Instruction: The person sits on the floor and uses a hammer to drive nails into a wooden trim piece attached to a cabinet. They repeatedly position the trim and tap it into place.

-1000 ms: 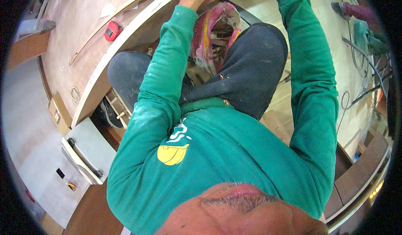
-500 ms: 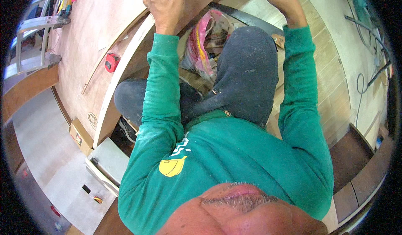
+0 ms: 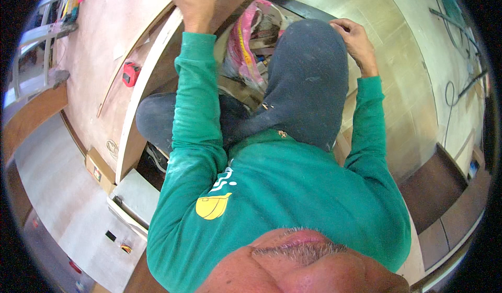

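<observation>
My left hand (image 3: 194, 3) is at the top edge of the view, over the upper edge of a long wooden board (image 3: 137, 105) standing on its side. Its fingers look curled, but the frame cuts them off, so what they hold is hidden. My right hand (image 3: 358, 43) is beside my raised right knee, fingers bent in at the near end of a long dark blade (image 3: 298, 5) that looks like a handsaw. The knee and fingers cover its handle. Between board and knee stands a pink and white plastic bag (image 3: 241, 50) with scraps inside.
A red tape measure (image 3: 130, 74) and a thin wood strip (image 3: 121, 68) lie left of the board. An aluminium ladder (image 3: 44, 34) stands far left. At lower left are a small cardboard box (image 3: 99, 167) and a grey panel (image 3: 57, 173) with a cut-out. Black cable (image 3: 449, 97) lies at right.
My right hand has come back toward me, down to the blade's near end by the knee. My left hand has shifted slightly up and left. The wooden handle seen earlier is now covered.
</observation>
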The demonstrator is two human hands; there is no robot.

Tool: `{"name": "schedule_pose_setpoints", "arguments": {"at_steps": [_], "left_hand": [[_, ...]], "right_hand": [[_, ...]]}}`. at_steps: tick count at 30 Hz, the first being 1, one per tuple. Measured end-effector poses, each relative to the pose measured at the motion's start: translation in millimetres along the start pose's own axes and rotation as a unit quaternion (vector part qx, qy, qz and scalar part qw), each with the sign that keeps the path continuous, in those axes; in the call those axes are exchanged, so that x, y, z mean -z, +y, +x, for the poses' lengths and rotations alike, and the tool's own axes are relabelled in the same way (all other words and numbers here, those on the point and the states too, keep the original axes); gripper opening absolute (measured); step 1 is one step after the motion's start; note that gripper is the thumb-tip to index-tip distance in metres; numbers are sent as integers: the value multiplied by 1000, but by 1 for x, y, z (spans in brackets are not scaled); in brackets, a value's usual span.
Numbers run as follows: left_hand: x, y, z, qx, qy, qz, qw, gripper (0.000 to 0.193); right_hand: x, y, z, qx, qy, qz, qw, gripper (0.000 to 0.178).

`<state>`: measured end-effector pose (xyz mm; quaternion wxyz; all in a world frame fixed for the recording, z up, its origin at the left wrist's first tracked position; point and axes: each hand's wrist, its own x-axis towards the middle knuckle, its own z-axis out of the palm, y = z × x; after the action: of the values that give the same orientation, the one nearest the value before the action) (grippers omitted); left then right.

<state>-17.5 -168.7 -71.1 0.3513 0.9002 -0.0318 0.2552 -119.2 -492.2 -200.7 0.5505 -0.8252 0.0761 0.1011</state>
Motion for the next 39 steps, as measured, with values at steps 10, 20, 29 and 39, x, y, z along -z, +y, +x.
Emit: {"name": "schedule_pose_setpoints", "arguments": {"at_steps": [10,20,29,39], "left_hand": [[-3,-43,8,-34,10,9,999,24],[0,-57,6,-26,5,24,999,24],[12,-10,8,-65,66,-10,996,10],[22,-10,2,-30,75,12,997,13]], "right_hand": [[56,127,-60,-151,160,-179,959,38],[31,226,-103,-149,231,-285,918,38],[20,454,-151,-192,270,-261,907,28],[50,-50,-60,-18,151,-70,986,27]]}}
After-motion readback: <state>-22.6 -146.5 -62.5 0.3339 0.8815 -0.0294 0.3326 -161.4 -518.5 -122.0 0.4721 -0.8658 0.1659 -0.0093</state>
